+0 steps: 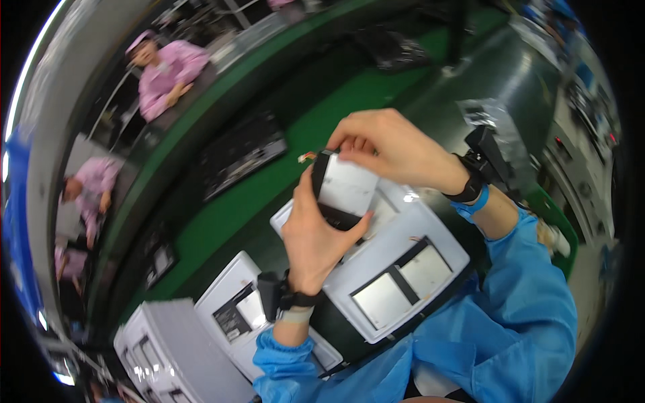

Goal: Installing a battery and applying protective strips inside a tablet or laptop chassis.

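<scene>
My left hand (314,236) grips a flat silver-and-black battery pack (348,185) by its side and lower edge, thumb and fingers spread around it. The fingers of my right hand (400,149) are curled onto the pack's upper edge. A short lead of coloured wires with a small white connector (304,158) sticks out at its upper left. Below the hands lies a white tray (440,232) with silver-and-black packs (381,299) in its recesses. Left of it, another white tray (243,266) holds a similar pack (240,313).
A green conveyor belt (306,138) runs past, carrying dark laptop-like panels (245,153). Stacked white trays (176,336) stand at lower left. A clear plastic bag (500,121) and a green bin (568,218) are at right. People in pink (168,70) sit across the belt.
</scene>
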A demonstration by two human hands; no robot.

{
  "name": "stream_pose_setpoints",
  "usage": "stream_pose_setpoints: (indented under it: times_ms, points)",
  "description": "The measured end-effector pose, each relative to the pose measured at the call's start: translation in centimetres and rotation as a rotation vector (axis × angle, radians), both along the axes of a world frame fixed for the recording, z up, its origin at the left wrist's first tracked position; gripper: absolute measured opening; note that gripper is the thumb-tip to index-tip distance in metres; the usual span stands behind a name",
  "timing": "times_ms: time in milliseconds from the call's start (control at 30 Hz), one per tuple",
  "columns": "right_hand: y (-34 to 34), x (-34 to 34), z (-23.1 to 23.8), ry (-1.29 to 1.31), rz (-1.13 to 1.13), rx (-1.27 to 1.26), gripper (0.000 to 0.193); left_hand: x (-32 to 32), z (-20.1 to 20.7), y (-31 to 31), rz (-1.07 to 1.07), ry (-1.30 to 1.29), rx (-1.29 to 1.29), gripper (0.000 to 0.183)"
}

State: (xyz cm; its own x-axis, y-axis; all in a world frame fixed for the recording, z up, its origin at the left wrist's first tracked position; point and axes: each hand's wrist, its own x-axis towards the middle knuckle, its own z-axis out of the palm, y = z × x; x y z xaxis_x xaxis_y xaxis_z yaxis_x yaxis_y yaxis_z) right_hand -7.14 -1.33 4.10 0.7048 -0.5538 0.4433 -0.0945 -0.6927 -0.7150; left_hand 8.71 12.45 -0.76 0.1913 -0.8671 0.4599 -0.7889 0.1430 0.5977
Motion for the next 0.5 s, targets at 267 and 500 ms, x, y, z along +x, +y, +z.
stream_pose_setpoints:
  times_ms: [267, 500]
  points:
    - [-1.7, 6.2, 2.1, -0.044, 0.062, -0.088, 0.014, 5.0, 0.4, -1.1, 0.108, -0.215, -0.172, 0.104]
    - [-2.9, 6.9, 2.3, -0.07, 0.022, -0.15, 0.01, 5.7, 0.2, -2.6, 0.119, -0.247, -0.071, 0.105]
